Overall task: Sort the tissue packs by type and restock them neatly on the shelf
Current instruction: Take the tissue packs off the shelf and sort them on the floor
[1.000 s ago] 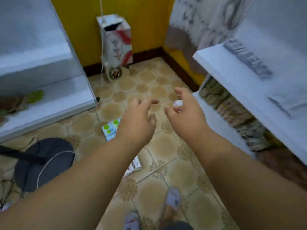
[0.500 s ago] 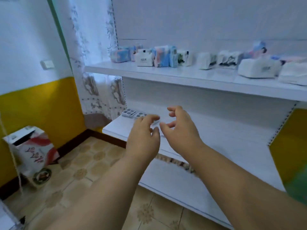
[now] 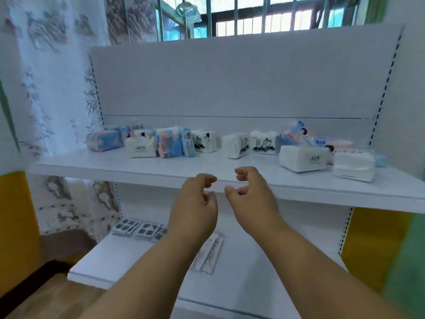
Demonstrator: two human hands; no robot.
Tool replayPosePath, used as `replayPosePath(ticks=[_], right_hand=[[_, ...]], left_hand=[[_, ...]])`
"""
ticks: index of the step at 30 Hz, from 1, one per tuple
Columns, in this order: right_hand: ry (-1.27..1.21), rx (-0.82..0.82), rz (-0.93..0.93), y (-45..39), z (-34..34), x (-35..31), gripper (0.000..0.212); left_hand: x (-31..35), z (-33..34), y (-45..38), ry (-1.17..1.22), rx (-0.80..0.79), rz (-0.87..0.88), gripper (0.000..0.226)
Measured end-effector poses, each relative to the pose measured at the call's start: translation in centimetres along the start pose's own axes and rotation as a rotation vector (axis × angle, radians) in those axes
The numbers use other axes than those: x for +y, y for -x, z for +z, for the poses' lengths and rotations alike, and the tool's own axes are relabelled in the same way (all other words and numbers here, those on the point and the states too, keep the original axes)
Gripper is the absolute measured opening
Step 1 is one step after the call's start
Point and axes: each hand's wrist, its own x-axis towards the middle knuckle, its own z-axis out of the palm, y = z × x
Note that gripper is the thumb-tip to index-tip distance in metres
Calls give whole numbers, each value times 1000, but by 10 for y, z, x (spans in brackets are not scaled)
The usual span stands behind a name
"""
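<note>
Nearest the camera, two bare forearms reached forward over the lower shelf (image 3: 264,261). The left hand (image 3: 195,203) and the right hand (image 3: 250,196) hung side by side in the air, close together but not touching, fingers loosely curled and holding nothing. Both were level with the front edge of the upper shelf (image 3: 161,168) and apart from everything on it.

On the lower shelf, partly under the left forearm, lay a flat clear-wrapped packet (image 3: 210,256), and farther back to the left a few flat packs with dark squares (image 3: 138,229).

Beyond the hands, the tissue packs stood in a loose, unsorted row along the upper shelf: a blue pack (image 3: 103,140) at the far left, a white pack (image 3: 140,147) beside a blue-and-pink pack (image 3: 169,145), white packs with black ink drawings (image 3: 249,143) in the middle, and a large white pack (image 3: 303,158) toward the right with another white pack (image 3: 354,165) just beside it.

Behind the shelf rose a white back panel (image 3: 230,79), a barred window (image 3: 253,14) above it, and a patterned curtain (image 3: 53,77) to the left.
</note>
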Motion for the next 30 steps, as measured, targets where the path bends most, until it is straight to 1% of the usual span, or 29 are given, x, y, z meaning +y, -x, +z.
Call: replayPosePath(ticks=[3,7,12,15,17,20,23,25,27,30], right_hand=[[34,103,-10,-40,3,-8,40],[122,176,-2,-84,-2,-12,41],[198,194,50,-132,-20,4,40],[276,174,33,-167,-29,21,39],[346,139,42,-195,-35,30,40],[511,53,47,-243,-42,43,45],[659,-43,48,-289,-40,61,49],[809,-109,92,-311,-37,77,53],[997,-140,117,-322,-33,89,56],[1272,-103,6,-331,-26,95,49]], left_hand=[[-1,6,-52,-2,-15,88,30],[5,24,-110,16,-71,171,30],[11,63,-164,36,-159,202,28],[14,93,-197,-15,-177,166,35],[15,113,-218,-91,-183,105,44],[14,141,-248,-209,-141,32,56],[11,164,-274,-418,-124,15,66],[9,174,-284,-566,-136,9,70],[5,180,-289,-729,-130,31,72],[1,178,-293,-898,-103,97,61]])
